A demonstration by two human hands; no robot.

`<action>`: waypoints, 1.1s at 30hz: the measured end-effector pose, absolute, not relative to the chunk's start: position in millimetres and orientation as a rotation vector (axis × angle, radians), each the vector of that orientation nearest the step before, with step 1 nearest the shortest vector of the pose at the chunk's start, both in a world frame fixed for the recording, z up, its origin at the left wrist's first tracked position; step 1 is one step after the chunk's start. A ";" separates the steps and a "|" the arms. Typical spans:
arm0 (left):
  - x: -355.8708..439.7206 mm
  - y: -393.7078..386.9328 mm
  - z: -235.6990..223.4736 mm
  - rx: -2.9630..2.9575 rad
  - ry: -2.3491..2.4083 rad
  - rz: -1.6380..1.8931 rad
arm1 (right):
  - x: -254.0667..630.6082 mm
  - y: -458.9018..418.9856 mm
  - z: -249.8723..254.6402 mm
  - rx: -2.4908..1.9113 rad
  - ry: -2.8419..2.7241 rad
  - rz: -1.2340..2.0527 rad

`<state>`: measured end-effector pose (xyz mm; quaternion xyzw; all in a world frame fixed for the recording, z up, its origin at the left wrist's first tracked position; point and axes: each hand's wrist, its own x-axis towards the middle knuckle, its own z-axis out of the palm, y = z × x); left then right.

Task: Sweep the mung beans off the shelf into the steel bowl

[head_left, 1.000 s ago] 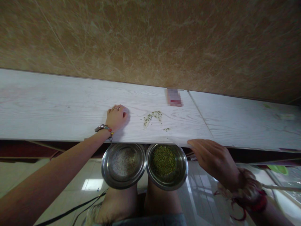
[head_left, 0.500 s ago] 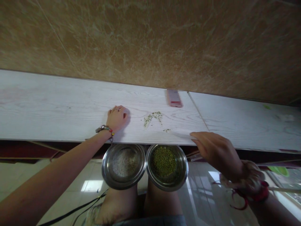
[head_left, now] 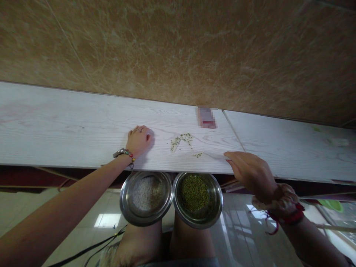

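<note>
My right hand (head_left: 251,172) is closed in a pinch around the end of a thin, pale, see-through spoon (head_left: 214,157) above the white table. A few green mung beans (head_left: 197,155) show at the spoon's far end; whether they lie in it or on the wood I cannot tell. Left of that, a small curved heap of mung beans (head_left: 181,140) lies on the table. My left hand (head_left: 139,141) rests on the tabletop as a loose fist, with no object visible in it. Below the edge, a steel bowl of mung beans (head_left: 194,193) sits on my right leg.
A second steel bowl (head_left: 125,200) with white grains stands on my left leg, touching the other bowl. A blurred phone-like object (head_left: 206,118) lies at the back of the white table (head_left: 69,126), against the brown marbled wall (head_left: 167,48). Dark cords (head_left: 91,244) hang at lower left.
My right hand and wrist have shifted slightly left and up, the hand still pinching the spoon. My left hand, the bowls and the heap look unchanged.
</note>
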<state>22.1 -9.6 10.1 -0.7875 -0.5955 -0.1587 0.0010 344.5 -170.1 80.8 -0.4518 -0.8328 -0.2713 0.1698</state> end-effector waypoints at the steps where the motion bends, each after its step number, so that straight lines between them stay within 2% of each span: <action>1: 22.0 -9.5 10.0 -2.469 -1.867 -0.500 | 343.2 -168.7 80.2 -1.273 -2.382 -0.758; 27: 23.1 -9.6 9.8 -2.460 -1.869 -0.506 | 342.6 -197.8 90.6 -1.157 -2.456 -0.504; 33: 25.0 -11.6 14.3 -2.469 -1.915 -0.485 | 346.2 -198.9 87.5 -1.209 -2.360 -0.584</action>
